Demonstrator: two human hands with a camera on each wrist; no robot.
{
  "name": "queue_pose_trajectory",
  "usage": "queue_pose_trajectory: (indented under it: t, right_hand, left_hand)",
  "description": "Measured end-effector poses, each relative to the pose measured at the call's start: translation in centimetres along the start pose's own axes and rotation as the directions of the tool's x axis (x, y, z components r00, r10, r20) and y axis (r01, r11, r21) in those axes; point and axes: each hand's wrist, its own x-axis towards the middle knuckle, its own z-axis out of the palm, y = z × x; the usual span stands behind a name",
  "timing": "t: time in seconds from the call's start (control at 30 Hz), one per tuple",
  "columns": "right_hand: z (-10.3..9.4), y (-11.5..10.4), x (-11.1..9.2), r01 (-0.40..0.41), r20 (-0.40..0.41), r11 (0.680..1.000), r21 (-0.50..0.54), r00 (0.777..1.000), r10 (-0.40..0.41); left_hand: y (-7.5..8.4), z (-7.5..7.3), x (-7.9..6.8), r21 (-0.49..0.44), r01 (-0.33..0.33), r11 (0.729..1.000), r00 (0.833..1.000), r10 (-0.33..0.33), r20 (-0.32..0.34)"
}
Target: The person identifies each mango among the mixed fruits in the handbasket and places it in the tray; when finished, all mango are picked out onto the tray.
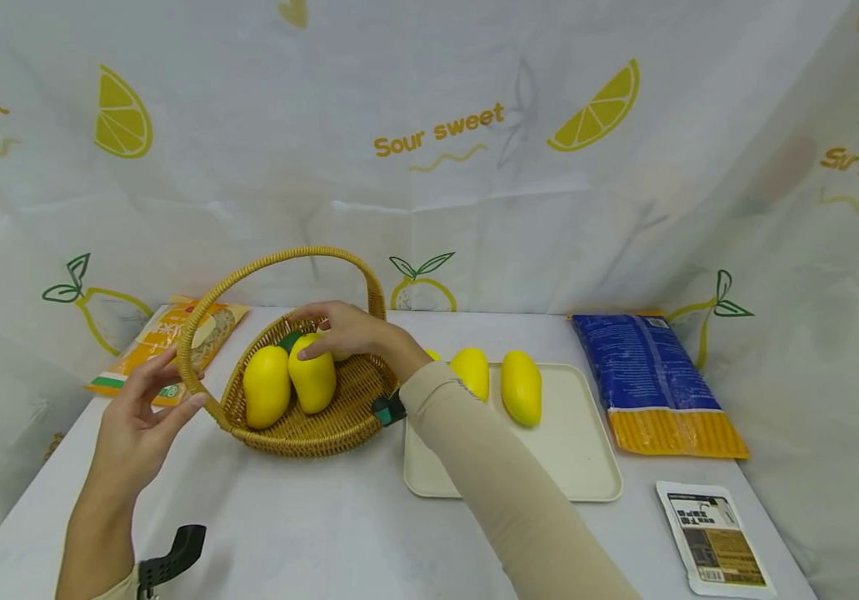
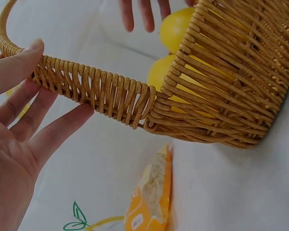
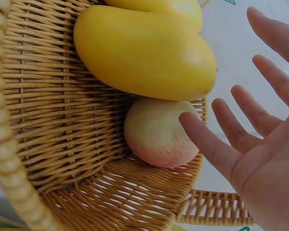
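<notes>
A wicker basket (image 1: 347, 421) with a tall arched handle (image 2: 101, 86) stands on the left of the table. My left hand (image 1: 132, 433) holds that handle low on its left side, thumb on one face and fingers on the other. Inside the basket lie two yellow mangoes (image 1: 267, 387), and a dark green thing (image 1: 290, 341) shows partly behind them. The right wrist view also reveals a pale peach (image 3: 159, 132) with a pink blush beside a mango. Over the basket's far side reaches my right hand (image 1: 354, 329), its fingers spread and holding nothing.
Right of the basket, a cream tray (image 1: 579, 467) bears mangoes (image 1: 521, 388), partly covered by my right sleeve. A blue and orange bag (image 1: 654, 375) and a white pouch (image 1: 716, 537) lie farther right. Behind my left hand is an orange bag (image 1: 132, 354). A printed white curtain hangs behind.
</notes>
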Motion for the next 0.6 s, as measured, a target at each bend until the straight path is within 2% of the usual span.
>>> queue_pose_trajectory:
  t: [0.3,0.6]
  right_hand:
    - [0.9,0.7,0.6,0.000,-0.019,0.995,-0.097,1.000,-0.002]
    - [1.7,0.7,0.9,-0.048,-0.031,0.991,-0.123,0.999,0.045]
  left_hand:
    - [0.2,0.0,0.0,-0.021,-0.005,1.000,1.000,0.005,-0.006]
    - [0.3,0.0,0.0,-0.006,-0.002,1.000,1.000,0.001,-0.003]
